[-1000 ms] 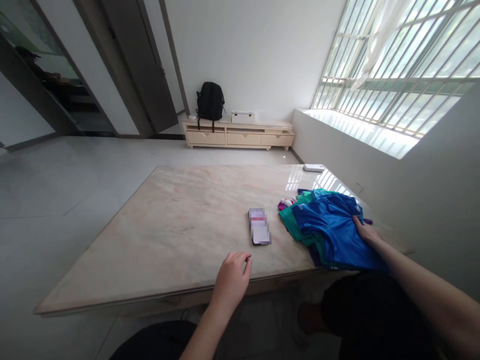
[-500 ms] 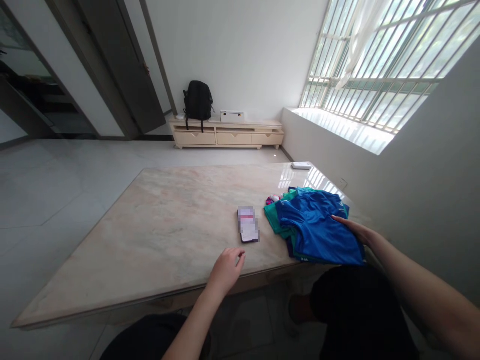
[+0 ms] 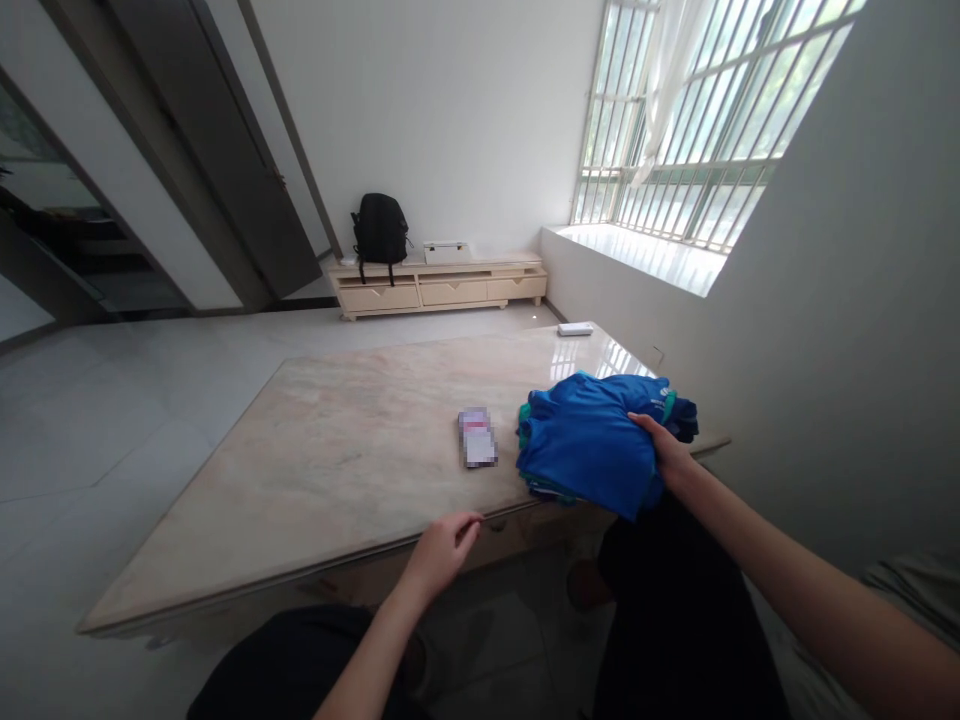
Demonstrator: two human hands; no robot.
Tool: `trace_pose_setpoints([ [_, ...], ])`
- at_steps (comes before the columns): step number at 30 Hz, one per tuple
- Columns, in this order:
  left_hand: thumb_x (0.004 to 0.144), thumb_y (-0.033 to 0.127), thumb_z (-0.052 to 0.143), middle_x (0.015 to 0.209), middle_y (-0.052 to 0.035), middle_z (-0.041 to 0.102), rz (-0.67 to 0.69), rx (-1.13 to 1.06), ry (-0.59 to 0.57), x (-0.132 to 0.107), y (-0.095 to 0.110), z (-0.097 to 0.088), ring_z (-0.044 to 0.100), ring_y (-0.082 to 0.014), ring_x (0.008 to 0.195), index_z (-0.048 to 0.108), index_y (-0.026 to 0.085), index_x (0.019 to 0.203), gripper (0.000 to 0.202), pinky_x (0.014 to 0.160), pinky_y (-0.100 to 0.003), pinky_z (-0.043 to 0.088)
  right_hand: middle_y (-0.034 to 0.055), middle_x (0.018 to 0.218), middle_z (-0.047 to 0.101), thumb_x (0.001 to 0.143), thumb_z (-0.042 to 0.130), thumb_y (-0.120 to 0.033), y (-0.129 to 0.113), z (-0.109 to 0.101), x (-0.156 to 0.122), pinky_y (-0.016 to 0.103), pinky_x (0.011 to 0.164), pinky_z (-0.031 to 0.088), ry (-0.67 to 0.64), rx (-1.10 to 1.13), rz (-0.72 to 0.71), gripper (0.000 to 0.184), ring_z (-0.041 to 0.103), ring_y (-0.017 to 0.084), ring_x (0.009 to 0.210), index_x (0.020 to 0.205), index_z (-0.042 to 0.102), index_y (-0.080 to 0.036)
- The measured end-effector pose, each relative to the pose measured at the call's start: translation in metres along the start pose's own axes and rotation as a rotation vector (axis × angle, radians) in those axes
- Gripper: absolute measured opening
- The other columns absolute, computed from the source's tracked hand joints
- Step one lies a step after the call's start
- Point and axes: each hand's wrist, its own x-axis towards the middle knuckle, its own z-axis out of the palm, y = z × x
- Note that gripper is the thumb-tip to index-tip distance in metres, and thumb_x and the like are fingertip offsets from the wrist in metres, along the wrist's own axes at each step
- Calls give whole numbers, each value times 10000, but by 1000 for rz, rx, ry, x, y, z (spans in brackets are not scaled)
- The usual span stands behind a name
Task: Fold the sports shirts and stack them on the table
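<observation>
A pile of clothes with a blue shirt (image 3: pixel 589 440) on top lies on the right end of the marble table (image 3: pixel 337 470), overhanging the near edge. My right hand (image 3: pixel 660 450) grips the blue shirt at its right side. My left hand (image 3: pixel 442 548) rests at the table's near edge, fingers loosely curled, holding nothing. A phone (image 3: pixel 477 438) lies flat just left of the pile.
A small white device (image 3: pixel 574 328) sits at the table's far right corner. Beyond the table stands a low cream cabinet (image 3: pixel 442 285) with a black backpack (image 3: pixel 379 228) and a white box (image 3: pixel 445 252). A wall and barred window are on the right.
My right hand has gathered the clothes pile and pulled it toward the near edge, bunching it up. My left hand slid back to the table's edge. The view has shifted.
</observation>
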Motion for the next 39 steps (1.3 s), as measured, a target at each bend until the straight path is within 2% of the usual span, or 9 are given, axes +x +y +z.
trace_pose_setpoints([
  [4, 967, 314, 518, 1091, -58, 797, 112, 8, -228, -22, 31, 36, 742, -248, 1005, 768, 233, 1105, 297, 847, -296, 535, 85, 879, 808, 866, 711, -344, -9, 25, -45, 404, 804, 660, -63, 36, 16, 308, 770, 259, 756, 1107, 725, -153],
  [8, 990, 300, 496, 1136, -62, 789, 273, 40, -340, -32, 51, 65, 735, -257, 1054, 753, 252, 1166, 316, 911, -323, 530, 60, 808, 794, 867, 703, -337, -16, 82, -85, 380, 761, 656, -223, 43, 32, 249, 757, 238, 701, 1042, 722, -161],
  [11, 966, 303, 535, 1172, -75, 781, 250, 98, -339, -32, 53, 71, 718, -277, 1107, 754, 245, 1171, 305, 957, -356, 532, 43, 740, 772, 848, 711, -328, -22, 154, -103, 341, 716, 644, -373, 37, 25, 223, 733, 218, 652, 991, 713, -157],
  [18, 937, 352, 573, 1159, -74, 793, 80, 273, -330, -34, 24, 50, 733, -284, 1092, 771, 263, 1158, 310, 916, -364, 571, 20, 752, 751, 861, 693, -416, -36, 366, -112, 337, 794, 632, -784, 180, -83, 299, 724, 210, 726, 1051, 697, -185],
  [23, 957, 402, 520, 1186, -95, 782, 21, 250, -242, -24, -1, 43, 726, -304, 1107, 747, 262, 1226, 379, 903, -396, 577, 56, 901, 764, 894, 622, -583, 14, 457, -67, 358, 843, 629, -813, -85, -90, 481, 734, 229, 870, 1182, 659, -199],
  [26, 967, 424, 490, 1147, -132, 786, 22, 260, -237, -12, -6, 42, 737, -328, 1061, 758, 229, 1187, 398, 839, -421, 586, 93, 935, 758, 943, 573, -537, 80, 457, -21, 374, 798, 636, -708, -413, 8, 448, 736, 232, 866, 1180, 653, -165],
  [30, 964, 447, 509, 1095, -165, 787, 67, 287, -281, 2, -8, 46, 745, -348, 1013, 742, 196, 1184, 408, 756, -425, 581, 105, 988, 734, 910, 668, -300, 155, 401, 40, 358, 713, 621, -478, -728, 69, 341, 712, 199, 798, 1201, 616, -130],
  [36, 959, 440, 537, 1053, -123, 800, 109, 246, -300, 5, 0, 35, 759, -331, 947, 753, 231, 1097, 331, 694, -389, 569, 170, 1155, 721, 888, 638, -262, 193, 312, 86, 279, 626, 563, -429, -907, 21, 351, 713, 174, 774, 1205, 619, -112],
  [39, 982, 404, 517, 1016, -97, 803, 87, 183, -79, 1, 9, 6, 755, -291, 925, 764, 226, 1041, 310, 748, -367, 581, 158, 1091, 756, 823, 671, -275, 201, 273, 73, 273, 626, 551, -524, -924, -3, 391, 718, 191, 775, 1179, 645, -117],
])
